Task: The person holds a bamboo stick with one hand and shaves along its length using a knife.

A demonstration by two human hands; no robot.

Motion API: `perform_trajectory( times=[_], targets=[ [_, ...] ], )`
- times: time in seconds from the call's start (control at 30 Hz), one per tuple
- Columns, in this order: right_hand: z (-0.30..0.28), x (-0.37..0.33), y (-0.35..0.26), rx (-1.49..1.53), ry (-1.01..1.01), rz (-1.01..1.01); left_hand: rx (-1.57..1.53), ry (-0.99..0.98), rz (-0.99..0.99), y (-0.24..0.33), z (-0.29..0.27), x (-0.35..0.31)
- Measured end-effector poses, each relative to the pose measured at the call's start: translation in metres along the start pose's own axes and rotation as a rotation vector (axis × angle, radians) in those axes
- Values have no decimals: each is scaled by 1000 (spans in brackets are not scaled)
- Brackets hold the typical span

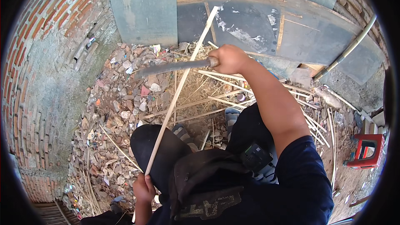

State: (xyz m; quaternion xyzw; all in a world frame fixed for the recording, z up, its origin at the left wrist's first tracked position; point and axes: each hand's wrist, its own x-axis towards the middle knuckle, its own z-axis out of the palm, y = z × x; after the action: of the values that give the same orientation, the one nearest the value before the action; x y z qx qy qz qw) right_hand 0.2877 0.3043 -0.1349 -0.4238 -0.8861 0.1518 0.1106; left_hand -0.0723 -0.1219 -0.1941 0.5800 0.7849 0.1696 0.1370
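A long pale strip of split bamboo (pixel 175 96) slants up and away across my bent left knee. Its near end is gripped by my left hand (pixel 143 188), low beside the thigh. My right hand (pixel 230 59) is closed round the wooden handle of a machete (pixel 173 67). The dark blade points left and crosses the strip at its upper part; whether the edge touches it I cannot tell. Behind my right hand the end of another thin bamboo piece shows.
Several bamboo strips (pixel 227 82) lie over shavings and rubble (pixel 121 112) around my feet. A brick wall (pixel 46 79) rises on the left, grey panels (pixel 141 8) stand ahead. At right are a red plastic stool (pixel 368 152) and a leaning bamboo pole (pixel 348 49).
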Motion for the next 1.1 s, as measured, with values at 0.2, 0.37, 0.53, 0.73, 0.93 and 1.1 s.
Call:
perform_trajectory(
  times=[0.2, 0.37, 0.53, 0.73, 0.93, 1.1],
  targets=[
    [4, 7, 38, -61, 160, 292, 12, 87, 28, -9, 3, -6],
    [10, 9, 44, -4, 169, 561, 76, 23, 17, -4, -3, -1],
    [0, 5, 39, 557, 96, 414, 33, 18, 18, -7, 0, -3],
    [0, -4, 20, 26, 330, 98, 16, -7, 11, -8, 2, 0],
    [4, 7, -49, -291, -4, -227, 33, 8, -7, -1, -2, -1],
    [-6, 10, 32, 65, 246, 486, 51, 157, 17, -9, 13, 0]
  ],
)
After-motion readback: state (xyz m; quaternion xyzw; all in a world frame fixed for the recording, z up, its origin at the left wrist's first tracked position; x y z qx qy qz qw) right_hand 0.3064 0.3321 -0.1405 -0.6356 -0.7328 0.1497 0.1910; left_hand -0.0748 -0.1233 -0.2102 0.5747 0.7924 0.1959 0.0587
